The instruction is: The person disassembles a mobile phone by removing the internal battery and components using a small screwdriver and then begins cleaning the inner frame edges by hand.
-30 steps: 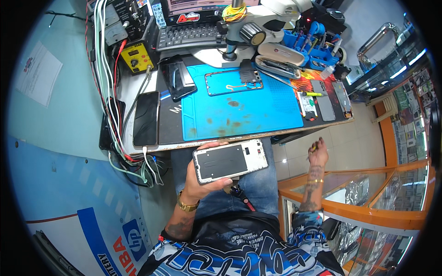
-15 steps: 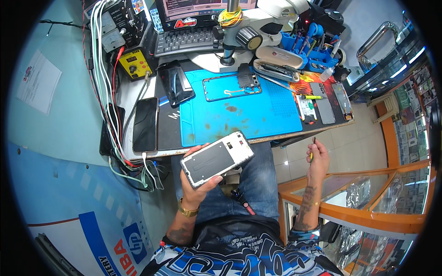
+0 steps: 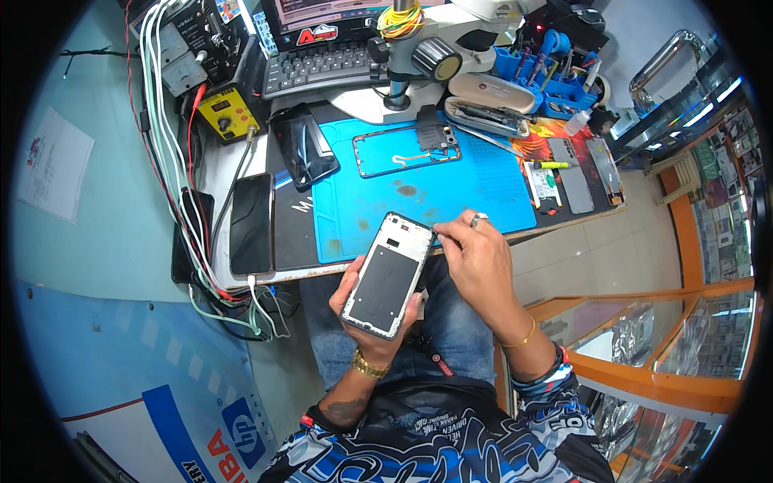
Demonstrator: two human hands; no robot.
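On the near side of the blue mat (image 3: 483, 205), the left hand (image 3: 377, 346) is grasping a black-and-white phone frame (image 3: 382, 282), fingers wrapping one long side and the thumb pressing the other; the frame is tilting to the right, its upper end overlapping the mat in this view. The right hand (image 3: 481, 262) is bending its fingertips in at the frame's upper right corner, near the mat's front edge; whether they are pinching anything, I cannot tell. On the mat's far half, a thin phone rim (image 3: 356, 153) is lying with a dark piece (image 3: 435, 137) at its right end. A dark phone (image 3: 303, 149) is overlapping the mat's far left corner, and another phone (image 3: 253, 225) is lying left of the mat. Beyond the mat a microscope (image 3: 467, 36) is standing, while a yellow-green tool (image 3: 551, 165) is resting to its right.
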